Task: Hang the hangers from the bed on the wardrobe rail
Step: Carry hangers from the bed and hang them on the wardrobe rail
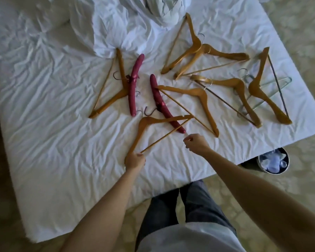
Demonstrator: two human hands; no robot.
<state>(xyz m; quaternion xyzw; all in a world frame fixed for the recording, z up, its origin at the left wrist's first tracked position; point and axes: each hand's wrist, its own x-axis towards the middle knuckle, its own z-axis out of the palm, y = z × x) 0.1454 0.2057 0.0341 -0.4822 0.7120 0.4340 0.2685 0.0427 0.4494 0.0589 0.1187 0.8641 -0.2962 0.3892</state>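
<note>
Left hand (135, 160) fingers pinching wooden hanger (144, 128) corner, right hand (196, 143) hovering, fingers loosely curled

Dim, soft light; wide-angle edge distortion.

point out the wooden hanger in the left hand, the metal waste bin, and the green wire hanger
wooden hanger in the left hand (168, 118): head view, upper arm.
round metal waste bin (261, 165): head view, left rim.
green wire hanger (286, 80): head view, right tip.

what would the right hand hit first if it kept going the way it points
Probably the lower end of the nearer padded red hanger, just beyond the right hand; the hand's height above the bed is unclear.
</note>
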